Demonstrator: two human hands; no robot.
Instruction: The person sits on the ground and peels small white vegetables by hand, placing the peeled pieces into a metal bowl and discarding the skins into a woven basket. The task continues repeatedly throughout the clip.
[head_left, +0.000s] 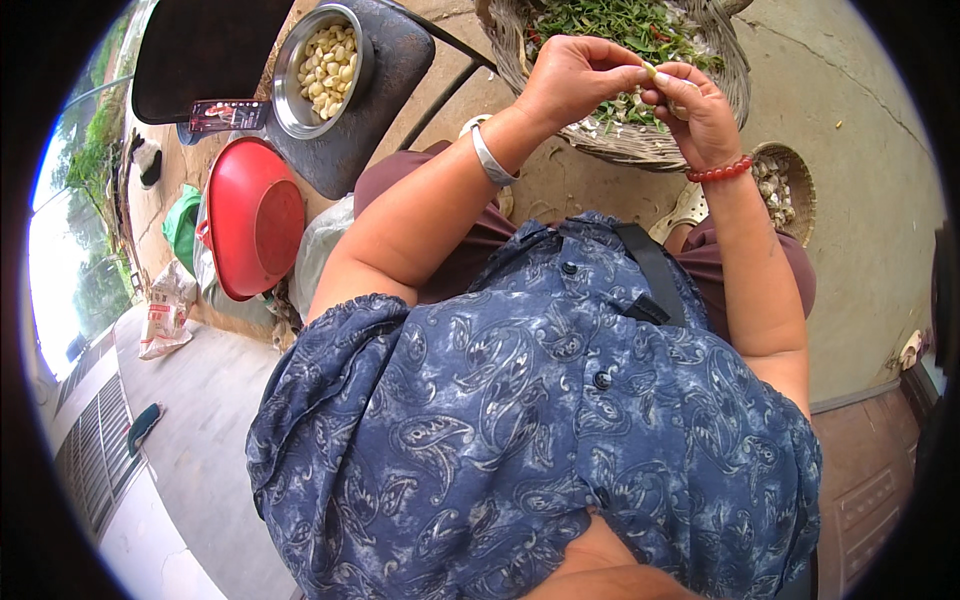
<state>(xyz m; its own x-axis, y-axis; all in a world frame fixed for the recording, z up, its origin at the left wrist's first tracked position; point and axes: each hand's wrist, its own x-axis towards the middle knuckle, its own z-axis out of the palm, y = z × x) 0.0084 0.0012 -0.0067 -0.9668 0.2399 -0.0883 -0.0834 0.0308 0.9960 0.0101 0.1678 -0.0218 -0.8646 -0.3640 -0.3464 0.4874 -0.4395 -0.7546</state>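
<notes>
Near the top of the view, both hands meet over a wicker basket (615, 154). My left hand (574, 75), with a silver cuff at the wrist, pinches one end of a small pale garlic clove (649, 69) between thumb and forefinger. The thumb and fingers of my right hand (697, 112), which has a red bead bracelet, are closed at the clove's other side; something whitish, partly hidden, lies in its curled fingers. Green leaves (600, 26), white papery skins and a few red bits fill the basket. A steel bowl (281, 90) of peeled garlic cloves (328, 71) stands at the upper left.
The bowl rests on a dark patterned chair seat (397, 67). Beside it are a phone (229, 115) with its screen lit, a red plastic basin (255, 217), a green bag (181, 225) and a printed sack (166, 311). Right of my knee sits a small woven basket (806, 191) holding whitish garlic pieces.
</notes>
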